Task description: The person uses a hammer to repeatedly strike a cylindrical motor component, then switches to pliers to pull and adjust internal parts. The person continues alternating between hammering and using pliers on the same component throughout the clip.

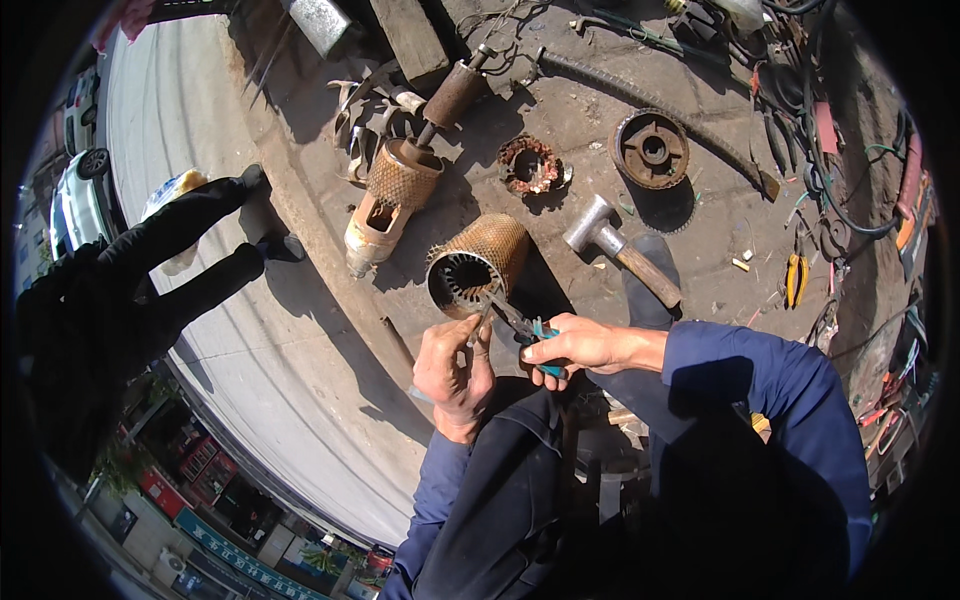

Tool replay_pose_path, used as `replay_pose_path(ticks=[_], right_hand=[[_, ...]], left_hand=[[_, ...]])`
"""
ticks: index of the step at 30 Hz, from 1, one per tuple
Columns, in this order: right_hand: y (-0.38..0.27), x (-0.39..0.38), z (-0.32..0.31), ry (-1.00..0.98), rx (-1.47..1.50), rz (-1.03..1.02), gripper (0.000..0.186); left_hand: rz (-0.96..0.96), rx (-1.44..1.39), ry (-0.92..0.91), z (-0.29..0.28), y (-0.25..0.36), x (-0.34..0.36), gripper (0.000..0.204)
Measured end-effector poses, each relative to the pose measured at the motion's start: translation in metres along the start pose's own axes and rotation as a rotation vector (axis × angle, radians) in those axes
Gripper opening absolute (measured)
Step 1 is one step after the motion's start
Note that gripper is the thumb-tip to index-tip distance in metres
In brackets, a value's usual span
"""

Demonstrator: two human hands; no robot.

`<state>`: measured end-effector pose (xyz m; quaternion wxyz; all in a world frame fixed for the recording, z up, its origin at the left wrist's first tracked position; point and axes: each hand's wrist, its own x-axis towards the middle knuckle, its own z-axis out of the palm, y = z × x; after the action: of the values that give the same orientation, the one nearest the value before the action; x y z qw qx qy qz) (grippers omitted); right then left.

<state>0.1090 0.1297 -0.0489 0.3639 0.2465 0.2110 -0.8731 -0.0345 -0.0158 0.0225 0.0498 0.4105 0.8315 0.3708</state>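
Observation:
My right hand grips teal-handled pliers, their jaws at the near opening of a rusty, knurled cylindrical housing lying on its side. Slotted metal laminations line its inside. My left hand is closed round a thin metal piece that reaches toward the same opening; its exact kind is unclear. A hammer with a wooden handle lies right of the housing.
Around lie a rusty shaft assembly, a burnt copper ring, a round rusty casting, yellow pliers, a long bar and tangled cables. A person in black stands at left, beside a road with cars.

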Motion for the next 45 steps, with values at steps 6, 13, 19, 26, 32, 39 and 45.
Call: replay_pose_path(ticks=[6, 13, 19, 26, 32, 39, 45], right_hand=[[-0.005, -0.026, 0.012, -0.114, 0.115, 0.049, 0.032], [-0.010, -0.032, 0.025, -0.174, -0.151, -0.074, 0.037], [-0.020, -0.029, 0.029, -0.230, -0.408, -0.109, 0.036], [-0.032, -0.037, 0.023, -0.199, -0.452, -0.138, 0.022], [-0.064, -0.054, 0.014, -0.244, -0.395, -0.057, 0.023], [-0.093, -0.057, 0.006, -0.293, -0.457, 0.116, 0.023], [-0.088, -0.060, 0.013, -0.221, -0.395, 0.064, 0.030]], left_hand=[[-0.053, -0.059, -0.002, -0.009, 0.006, -0.009, 0.029], [-0.478, -0.386, -0.115, -0.025, 0.007, -0.034, 0.012], [-0.985, -0.852, -0.551, -0.043, 0.003, -0.062, 0.055], [-1.014, -1.269, -0.924, -0.039, 0.004, -0.065, 0.069], [-1.034, -1.291, -0.716, -0.034, -0.005, -0.055, 0.055], [-1.375, -1.137, -0.178, -0.004, -0.028, -0.070, 0.047], [-1.563, -1.918, 0.003, 0.043, -0.063, -0.048, 0.070]])
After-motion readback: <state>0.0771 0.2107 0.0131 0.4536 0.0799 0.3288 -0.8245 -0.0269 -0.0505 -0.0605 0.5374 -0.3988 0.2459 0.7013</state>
